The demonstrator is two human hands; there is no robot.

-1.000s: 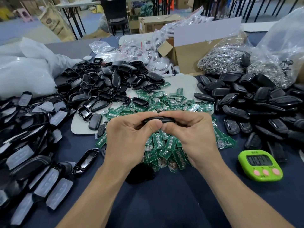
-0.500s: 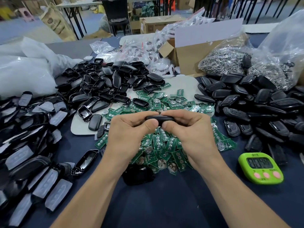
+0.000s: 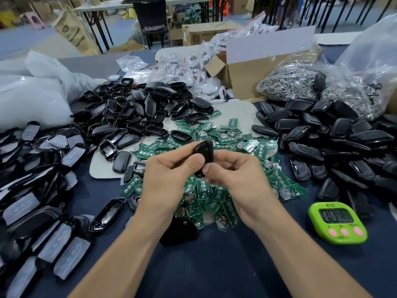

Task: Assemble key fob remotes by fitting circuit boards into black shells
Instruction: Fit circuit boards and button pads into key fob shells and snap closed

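A smooth, black, rounded plastic key fob shell point(image 3: 205, 151) is held up on end between both hands, above a loose heap of small green rectangular circuit boards point(image 3: 214, 196) studded with round silver coin cells and contact pads. The left hand point(image 3: 169, 179) is curled round the shell's left side, with its thumb pressed against the glossy face. The right hand point(image 3: 238, 179) pinches the shell's lower right edge between thumb and bent forefinger, the remaining fingers being folded in. The boards are spread over a dark blue cloth-covered worktop point(image 3: 193, 265) and partly over a pale, rounded sheet point(image 3: 236, 112). Behind and to the left, a pile of hollow black shell halves point(image 3: 137, 112) is seen, many with open sides turned up to show thin walls. At the far left, long black covers point(image 3: 32, 201) faced with cloudy protective film are laid in overlapping rows. To the right, a mound of closed matte black fobs point(image 3: 322, 134) is heaped, and near it a lime-green rounded square timer point(image 3: 337, 224) with a grey display and three pink buttons lies flat. Further back, an open brown cardboard box point(image 3: 249, 76), clear plastic bags point(image 3: 290, 82) of tangled silver metal rings and a crumpled white plastic bag point(image 3: 28, 93) are set along the worktop's rear.
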